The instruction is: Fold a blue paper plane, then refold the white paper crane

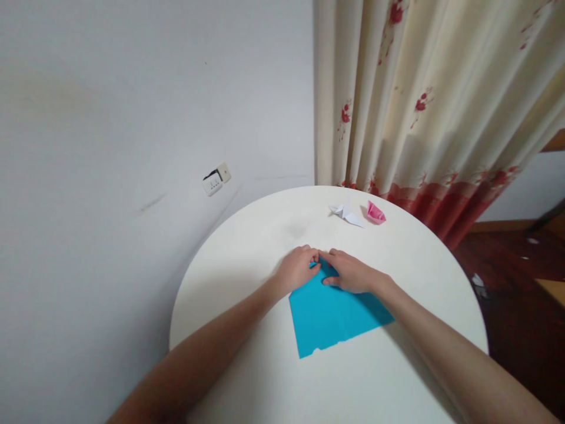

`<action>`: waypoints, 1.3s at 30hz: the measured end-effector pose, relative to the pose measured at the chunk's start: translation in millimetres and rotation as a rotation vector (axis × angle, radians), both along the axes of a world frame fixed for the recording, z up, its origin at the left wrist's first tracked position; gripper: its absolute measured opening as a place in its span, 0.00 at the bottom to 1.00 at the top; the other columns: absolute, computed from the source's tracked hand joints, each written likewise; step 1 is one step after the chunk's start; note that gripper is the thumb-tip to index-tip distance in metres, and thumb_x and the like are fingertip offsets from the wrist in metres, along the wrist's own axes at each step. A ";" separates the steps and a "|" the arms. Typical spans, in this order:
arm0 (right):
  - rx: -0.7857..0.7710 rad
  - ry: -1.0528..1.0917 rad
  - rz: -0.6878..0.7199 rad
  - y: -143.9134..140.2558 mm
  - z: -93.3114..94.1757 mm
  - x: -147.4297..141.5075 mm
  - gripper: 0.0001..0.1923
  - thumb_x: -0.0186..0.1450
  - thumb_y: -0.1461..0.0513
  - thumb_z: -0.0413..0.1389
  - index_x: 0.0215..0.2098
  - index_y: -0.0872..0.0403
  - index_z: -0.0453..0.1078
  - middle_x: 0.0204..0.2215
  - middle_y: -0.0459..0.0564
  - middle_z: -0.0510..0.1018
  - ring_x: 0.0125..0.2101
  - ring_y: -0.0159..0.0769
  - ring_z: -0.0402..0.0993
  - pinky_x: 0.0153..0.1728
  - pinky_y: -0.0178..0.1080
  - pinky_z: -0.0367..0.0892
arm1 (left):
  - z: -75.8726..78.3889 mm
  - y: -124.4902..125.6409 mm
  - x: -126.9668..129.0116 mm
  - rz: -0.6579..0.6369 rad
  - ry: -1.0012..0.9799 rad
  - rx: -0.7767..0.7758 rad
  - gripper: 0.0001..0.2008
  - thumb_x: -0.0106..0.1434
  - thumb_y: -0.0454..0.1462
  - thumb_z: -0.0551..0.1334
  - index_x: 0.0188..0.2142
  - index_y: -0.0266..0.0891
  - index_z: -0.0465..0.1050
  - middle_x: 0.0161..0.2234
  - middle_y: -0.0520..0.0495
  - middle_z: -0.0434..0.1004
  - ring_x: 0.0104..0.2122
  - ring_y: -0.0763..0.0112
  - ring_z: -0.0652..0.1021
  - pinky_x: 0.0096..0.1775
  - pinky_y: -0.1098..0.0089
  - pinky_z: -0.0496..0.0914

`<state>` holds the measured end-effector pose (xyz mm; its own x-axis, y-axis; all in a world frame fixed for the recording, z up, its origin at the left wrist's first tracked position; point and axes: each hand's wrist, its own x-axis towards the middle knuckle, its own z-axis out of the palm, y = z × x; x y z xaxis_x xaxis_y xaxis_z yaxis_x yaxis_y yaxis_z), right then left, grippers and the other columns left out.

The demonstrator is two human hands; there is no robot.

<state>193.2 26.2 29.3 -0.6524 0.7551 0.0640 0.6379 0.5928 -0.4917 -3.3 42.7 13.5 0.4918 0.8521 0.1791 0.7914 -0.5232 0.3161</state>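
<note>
A blue sheet of paper (333,321) lies on the round white table (247,247), its far end folded toward a point. My left hand (296,271) rests on the far left part of the paper, fingers curled down onto the fold. My right hand (351,272) lies flat on the far right part, its fingertips meeting those of the left hand at the tip. Both hands hide the paper's far end. The near edge of the sheet is slightly ragged.
At the far side of the table sit a white folded paper figure (346,214) and a pink folded paper figure (376,213). A flowered curtain (424,100) hangs behind, a wall socket (216,179) is on the white wall, and dark wooden floor (512,306) lies to the right.
</note>
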 end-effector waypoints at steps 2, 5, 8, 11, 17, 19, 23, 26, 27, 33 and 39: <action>-0.020 0.074 -0.045 4.0 -0.5 6.1 0.25 0.66 0.61 0.56 0.61 0.55 0.65 0.43 0.56 0.78 0.41 0.42 0.73 0.45 0.39 0.64 | -6.8 -0.5 -2.7 -0.009 -0.053 0.038 0.04 0.63 0.37 0.62 0.35 0.40 0.75 0.36 0.47 0.76 0.39 0.64 0.76 0.43 0.66 0.69; 0.018 0.105 -0.285 15.0 -3.1 18.0 0.21 0.67 0.65 0.51 0.58 0.54 0.69 0.44 0.54 0.80 0.40 0.40 0.74 0.44 0.39 0.64 | -4.5 0.3 -13.8 -0.026 -0.150 -0.012 0.06 0.65 0.37 0.60 0.38 0.41 0.76 0.37 0.47 0.77 0.38 0.66 0.77 0.43 0.68 0.69; 0.030 0.040 -0.465 21.4 -5.8 25.6 0.17 0.67 0.63 0.52 0.52 0.54 0.73 0.42 0.53 0.80 0.40 0.42 0.75 0.42 0.39 0.64 | 4.4 1.7 -26.2 0.062 -0.212 -0.088 0.10 0.65 0.41 0.61 0.44 0.40 0.75 0.37 0.48 0.77 0.35 0.67 0.77 0.39 0.68 0.70; -0.018 -0.023 -0.502 15.3 -6.3 22.6 0.16 0.67 0.57 0.53 0.51 0.54 0.73 0.41 0.55 0.80 0.40 0.44 0.75 0.39 0.40 0.64 | 7.6 -2.1 -32.4 0.107 -0.157 -0.168 0.18 0.63 0.49 0.64 0.46 0.42 0.73 0.35 0.49 0.77 0.33 0.66 0.76 0.35 0.68 0.68; -0.065 -0.167 -0.471 -9.3 -5.4 6.1 0.25 0.59 0.51 0.64 0.51 0.53 0.70 0.44 0.58 0.77 0.43 0.50 0.73 0.37 0.42 0.63 | -0.6 -18.4 -23.1 0.041 -0.034 -0.115 0.28 0.56 0.48 0.70 0.53 0.42 0.70 0.44 0.45 0.75 0.44 0.58 0.76 0.43 0.63 0.69; -0.107 -0.174 -0.479 -10.9 -6.0 5.3 0.25 0.57 0.52 0.65 0.49 0.53 0.69 0.41 0.57 0.78 0.41 0.49 0.74 0.35 0.41 0.62 | -2.2 -19.9 -21.5 0.029 -0.036 -0.121 0.32 0.55 0.47 0.71 0.57 0.41 0.68 0.46 0.43 0.74 0.46 0.56 0.76 0.47 0.61 0.69; -0.167 -0.111 -0.464 -6.3 -8.5 8.0 0.17 0.54 0.56 0.67 0.39 0.53 0.70 0.37 0.53 0.78 0.38 0.44 0.73 0.32 0.38 0.61 | -4.4 -14.8 -23.6 0.015 -0.098 -0.153 0.36 0.53 0.47 0.73 0.58 0.39 0.67 0.47 0.42 0.74 0.45 0.58 0.76 0.48 0.61 0.70; -0.158 -0.050 -0.434 -4.9 -10.8 8.6 0.16 0.54 0.59 0.66 0.38 0.53 0.69 0.36 0.51 0.78 0.36 0.41 0.73 0.32 0.37 0.60 | -6.7 -8.9 -24.7 0.024 -0.163 -0.165 0.32 0.54 0.47 0.72 0.56 0.40 0.70 0.45 0.43 0.75 0.41 0.61 0.77 0.44 0.63 0.71; -0.164 -0.029 -0.423 -5.4 -11.5 8.2 0.16 0.54 0.60 0.66 0.39 0.53 0.69 0.35 0.50 0.78 0.35 0.40 0.73 0.31 0.37 0.60 | -7.5 -7.5 -24.6 0.032 -0.175 -0.170 0.30 0.55 0.47 0.72 0.55 0.40 0.71 0.44 0.44 0.76 0.40 0.62 0.77 0.43 0.64 0.71; -0.208 0.076 -0.373 -8.9 -15.1 4.4 0.22 0.55 0.64 0.64 0.47 0.53 0.69 0.32 0.47 0.78 0.32 0.38 0.73 0.31 0.36 0.60 | -7.5 -11.2 -20.9 0.030 -0.130 -0.122 0.29 0.53 0.49 0.72 0.51 0.40 0.73 0.43 0.44 0.76 0.43 0.59 0.77 0.46 0.62 0.70; -0.255 0.269 -0.404 -2.6 -18.0 2.1 0.02 0.57 0.63 0.59 0.28 0.54 0.70 0.25 0.46 0.74 0.27 0.35 0.69 0.28 0.36 0.60 | 1.9 -13.6 -20.1 0.023 -0.180 -0.184 0.26 0.51 0.49 0.73 0.46 0.41 0.76 0.43 0.44 0.78 0.43 0.58 0.78 0.47 0.61 0.70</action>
